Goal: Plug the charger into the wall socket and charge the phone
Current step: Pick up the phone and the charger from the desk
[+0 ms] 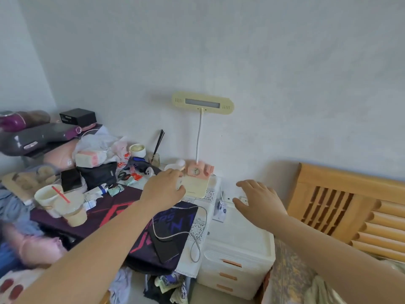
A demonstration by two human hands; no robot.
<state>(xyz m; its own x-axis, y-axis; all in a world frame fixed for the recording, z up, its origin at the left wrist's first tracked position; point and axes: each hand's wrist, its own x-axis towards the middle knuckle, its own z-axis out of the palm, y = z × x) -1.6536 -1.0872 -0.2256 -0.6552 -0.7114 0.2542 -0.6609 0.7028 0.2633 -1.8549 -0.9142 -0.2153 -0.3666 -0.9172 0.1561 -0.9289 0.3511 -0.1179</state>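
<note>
The left hand (164, 189) curls over something white by the lamp base (196, 185); its contents cannot be told. The right hand (258, 200), fingers spread, hovers before the white wall socket (230, 199). The flat black phone (165, 246) lies nearer, white cable (197, 233) looping beside it on the cluttered tabletop (192, 268).

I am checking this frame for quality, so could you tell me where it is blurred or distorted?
Head view: soft daylight, no glare; the clutter at the far left edge, such as the purple bag, is smeared; the left hand and right hand are fairly sharp; the wide lens bends the bed headboard at the right.
</note>
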